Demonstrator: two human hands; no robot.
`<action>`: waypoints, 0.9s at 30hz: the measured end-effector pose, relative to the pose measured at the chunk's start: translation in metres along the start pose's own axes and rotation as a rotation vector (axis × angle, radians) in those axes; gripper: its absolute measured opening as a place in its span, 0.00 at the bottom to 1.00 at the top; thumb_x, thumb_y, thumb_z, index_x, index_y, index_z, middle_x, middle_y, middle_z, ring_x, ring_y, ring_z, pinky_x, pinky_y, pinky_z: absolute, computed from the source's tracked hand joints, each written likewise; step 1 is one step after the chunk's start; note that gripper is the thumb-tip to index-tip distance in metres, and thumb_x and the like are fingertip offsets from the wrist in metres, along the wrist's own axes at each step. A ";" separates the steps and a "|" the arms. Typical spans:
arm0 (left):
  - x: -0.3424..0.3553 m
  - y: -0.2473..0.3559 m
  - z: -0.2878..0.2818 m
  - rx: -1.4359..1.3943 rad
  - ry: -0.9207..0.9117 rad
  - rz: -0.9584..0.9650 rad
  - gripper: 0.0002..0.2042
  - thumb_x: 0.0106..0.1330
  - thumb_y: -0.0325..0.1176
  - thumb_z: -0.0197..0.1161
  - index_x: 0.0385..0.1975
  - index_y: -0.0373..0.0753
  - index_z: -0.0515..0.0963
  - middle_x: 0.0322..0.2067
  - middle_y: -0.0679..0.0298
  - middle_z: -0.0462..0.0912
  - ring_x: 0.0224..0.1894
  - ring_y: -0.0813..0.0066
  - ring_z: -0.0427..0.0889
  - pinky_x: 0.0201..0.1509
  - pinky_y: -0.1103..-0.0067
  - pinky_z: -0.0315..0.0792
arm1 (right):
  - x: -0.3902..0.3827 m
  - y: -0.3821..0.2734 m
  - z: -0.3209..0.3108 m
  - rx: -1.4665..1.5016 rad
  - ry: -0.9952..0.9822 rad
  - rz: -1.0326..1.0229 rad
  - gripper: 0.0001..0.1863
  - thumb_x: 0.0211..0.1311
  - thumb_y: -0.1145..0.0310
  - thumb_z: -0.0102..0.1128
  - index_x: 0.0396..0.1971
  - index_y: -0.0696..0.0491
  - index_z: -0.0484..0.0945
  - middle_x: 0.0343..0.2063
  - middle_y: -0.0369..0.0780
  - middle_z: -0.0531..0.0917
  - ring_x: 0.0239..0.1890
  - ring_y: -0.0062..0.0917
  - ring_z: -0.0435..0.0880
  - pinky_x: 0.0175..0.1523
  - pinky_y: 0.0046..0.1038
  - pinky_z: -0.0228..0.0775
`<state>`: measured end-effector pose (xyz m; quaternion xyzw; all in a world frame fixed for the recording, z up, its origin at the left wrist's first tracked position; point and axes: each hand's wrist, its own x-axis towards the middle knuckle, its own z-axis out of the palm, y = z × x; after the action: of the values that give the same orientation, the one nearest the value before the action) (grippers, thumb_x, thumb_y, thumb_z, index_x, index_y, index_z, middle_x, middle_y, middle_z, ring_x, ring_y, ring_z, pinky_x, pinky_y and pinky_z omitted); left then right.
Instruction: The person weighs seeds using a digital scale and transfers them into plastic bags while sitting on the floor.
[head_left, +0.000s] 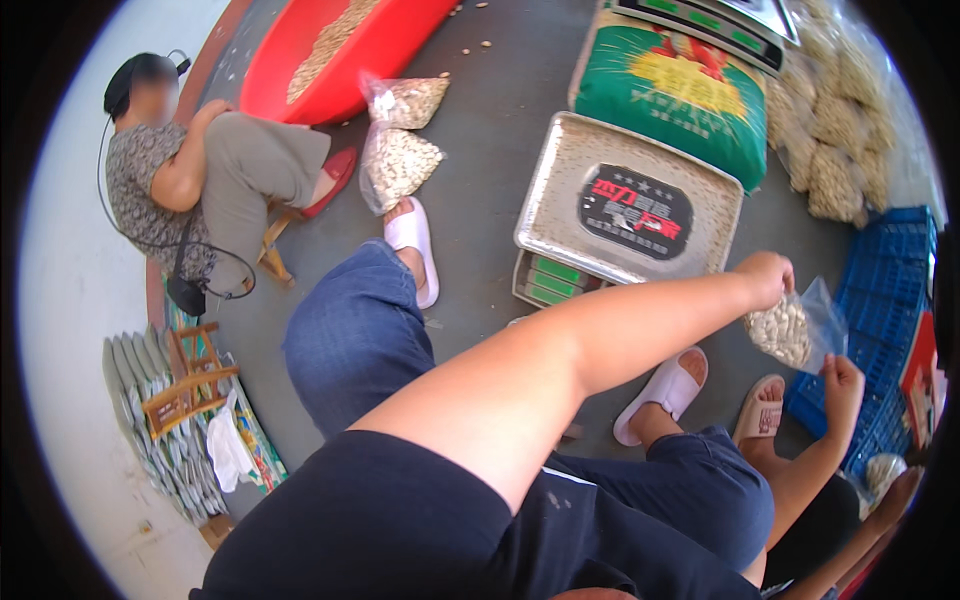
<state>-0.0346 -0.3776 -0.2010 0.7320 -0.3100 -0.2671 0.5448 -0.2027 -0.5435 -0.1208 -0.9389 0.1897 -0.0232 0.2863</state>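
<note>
My left arm crosses the view to the right, and my left hand [768, 280] is closed on one side of a clear plastic bag [780, 332]. Pale, nut-like pieces fill the bag's lower part; their exact kind I cannot tell. At the bag's other, empty-looking side, my right hand [842, 385] pinches the clear film. The bag hangs in the air, just right of a weighing scale [540, 215] with a wide metal pan and a dark printed label. Nothing stands on that pan.
Beyond the scale lies a green printed sack [665, 95] with another scale [710, 30] on it. Filled bags [835, 125] pile up at right, above a blue crate [870, 290]. At left, a person [165, 170] sits by a red basin [405, 50]; two filled bags [400, 165] lie nearby.
</note>
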 end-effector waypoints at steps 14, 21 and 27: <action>-0.213 -0.116 -0.465 1.087 1.071 -1.125 0.51 0.32 0.54 0.69 0.54 0.33 0.49 0.51 0.54 0.60 0.54 0.63 0.59 0.53 0.65 0.58 | 0.061 -0.015 0.092 0.170 -0.132 0.020 0.08 0.53 0.72 0.52 0.33 0.57 0.74 0.17 0.37 0.73 0.20 0.17 0.67 0.26 0.19 0.60; -0.321 -0.266 -0.512 0.740 1.026 -0.959 0.18 0.51 0.41 0.57 0.41 0.40 0.71 0.34 0.55 0.76 0.40 0.63 0.75 0.43 0.70 0.67 | 0.059 -0.088 0.109 0.071 -0.261 -0.079 0.07 0.54 0.71 0.51 0.29 0.59 0.75 0.16 0.38 0.74 0.20 0.16 0.69 0.26 0.19 0.62; -0.298 -0.259 -0.498 0.216 1.424 -0.451 0.05 0.54 0.28 0.51 0.28 0.37 0.74 0.25 0.60 0.77 0.27 0.72 0.74 0.33 0.75 0.67 | 0.070 -0.113 0.110 0.070 -0.158 -0.197 0.06 0.51 0.71 0.52 0.25 0.58 0.74 0.18 0.45 0.75 0.19 0.28 0.74 0.27 0.24 0.64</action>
<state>0.1722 0.2150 -0.3030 0.8228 0.2500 0.1974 0.4707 -0.0827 -0.4244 -0.1557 -0.9413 0.0725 0.0163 0.3294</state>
